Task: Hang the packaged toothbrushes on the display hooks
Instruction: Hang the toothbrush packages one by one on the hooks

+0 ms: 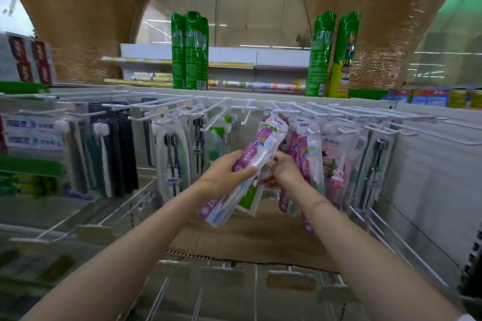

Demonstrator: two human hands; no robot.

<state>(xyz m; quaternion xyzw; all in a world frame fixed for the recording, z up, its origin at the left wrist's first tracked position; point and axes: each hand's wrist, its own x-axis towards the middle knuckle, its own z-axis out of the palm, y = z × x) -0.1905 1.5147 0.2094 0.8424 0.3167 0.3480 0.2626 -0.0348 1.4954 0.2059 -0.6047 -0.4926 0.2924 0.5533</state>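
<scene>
At the centre of the scene, both bare forearms reach forward from the near edge and converge before the rack of white display hooks (260,107). Left hand (224,173): fingers curled under and thumb laid across a purple toothbrush pack (250,161), grasping it at mid-length. Right hand (283,172): fingers bent, pinching the right edge of the same bundle, just beside the left hand. The pack tilts, its top end up and to the right near the hooks, its bottom end down and to the left. A second pack with a green label (249,199) lies behind it; which hand bears it cannot be told. Hanging purple packs (302,154) sit just right of the hands; dark toothbrush packs (117,154) hang to the far left. Flattened cardboard (247,240) lies on the shelf below. Green spray cans (190,52) stand on top of the rack.
</scene>
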